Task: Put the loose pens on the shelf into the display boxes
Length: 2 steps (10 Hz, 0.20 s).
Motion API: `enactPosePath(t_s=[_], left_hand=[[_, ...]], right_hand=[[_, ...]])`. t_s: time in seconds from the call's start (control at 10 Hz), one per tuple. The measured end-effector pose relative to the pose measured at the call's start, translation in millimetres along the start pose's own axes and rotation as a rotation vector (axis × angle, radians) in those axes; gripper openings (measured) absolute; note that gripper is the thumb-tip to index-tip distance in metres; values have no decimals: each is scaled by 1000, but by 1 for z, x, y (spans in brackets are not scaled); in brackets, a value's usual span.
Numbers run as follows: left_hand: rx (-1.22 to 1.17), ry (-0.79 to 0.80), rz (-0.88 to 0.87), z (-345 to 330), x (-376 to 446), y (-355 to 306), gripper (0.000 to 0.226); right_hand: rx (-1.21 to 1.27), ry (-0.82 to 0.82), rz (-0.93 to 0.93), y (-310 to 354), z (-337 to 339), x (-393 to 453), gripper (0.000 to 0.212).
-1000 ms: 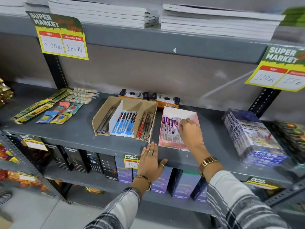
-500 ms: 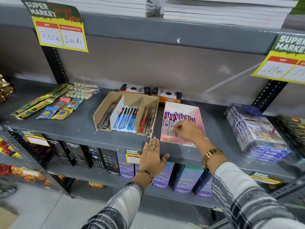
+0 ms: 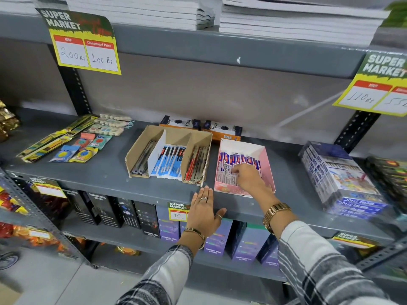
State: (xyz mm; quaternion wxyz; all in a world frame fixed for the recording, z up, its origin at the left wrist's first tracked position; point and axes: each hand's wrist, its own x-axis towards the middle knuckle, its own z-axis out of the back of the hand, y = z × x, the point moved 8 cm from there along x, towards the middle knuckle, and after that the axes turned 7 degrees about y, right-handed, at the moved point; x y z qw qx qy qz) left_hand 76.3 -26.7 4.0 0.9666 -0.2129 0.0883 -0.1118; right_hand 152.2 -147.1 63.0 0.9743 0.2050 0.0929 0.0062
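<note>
A pink display box (image 3: 267,159) on the grey shelf (image 3: 105,172) holds a row of packaged pens (image 3: 233,160) with blue and red tops. My right hand (image 3: 248,178) reaches into this box, fingertips pinching the white lower ends of the pen packs. To its left stands a brown cardboard display box (image 3: 141,144) with three compartments: dark pens (image 3: 143,159) at left, blue-packed pens (image 3: 168,164) in the middle, red pens (image 3: 196,165) at right. My left hand (image 3: 203,211) lies flat against the shelf's front edge, fingers apart, holding nothing.
Two orange boxes (image 3: 200,126) stand behind the display boxes. Eraser and ruler packs (image 3: 72,139) lie at the left, a wrapped stack of colour boxes (image 3: 339,179) at the right. Notebook stacks (image 3: 295,23) fill the shelf above; bottle boxes (image 3: 218,238) the shelf below.
My right hand has slid down from the box's upper part toward its front, onto the pens' lower ends. The left hand has stayed on the shelf edge. The camera shifted slightly.
</note>
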Motion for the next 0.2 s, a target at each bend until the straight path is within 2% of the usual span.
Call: enactPosePath(t_s=[0.2], left_hand=[[-19,3,0,0,-1,-2,73]], right_hand=[[-29,21,-17,-2,-4,0,39]])
